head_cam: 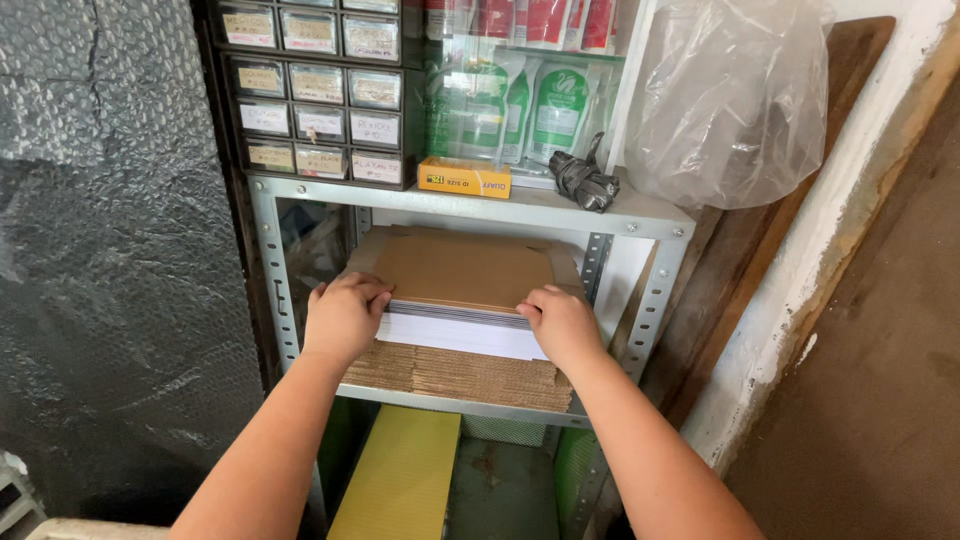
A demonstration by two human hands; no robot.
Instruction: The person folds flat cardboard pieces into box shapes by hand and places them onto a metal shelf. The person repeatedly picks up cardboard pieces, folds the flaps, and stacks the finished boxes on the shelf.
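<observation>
The left hand (345, 315) is curling its fingers over the left edge of a stack of flat brown cardboard sheets (462, 270), and the right hand (562, 325) is gripping the right edge likewise. The stack is lying on a grey metal shelf (470, 205) beside bubble-wrapped wall (110, 250), its long axis running left to right.

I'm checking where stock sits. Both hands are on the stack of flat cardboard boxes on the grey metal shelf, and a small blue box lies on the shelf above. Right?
Not quite. The small box on the upper shelf is yellow, not blue, as the head view shows. The rest holds: the left hand and right hand rest on the stack of flat cardboard boxes.
</observation>
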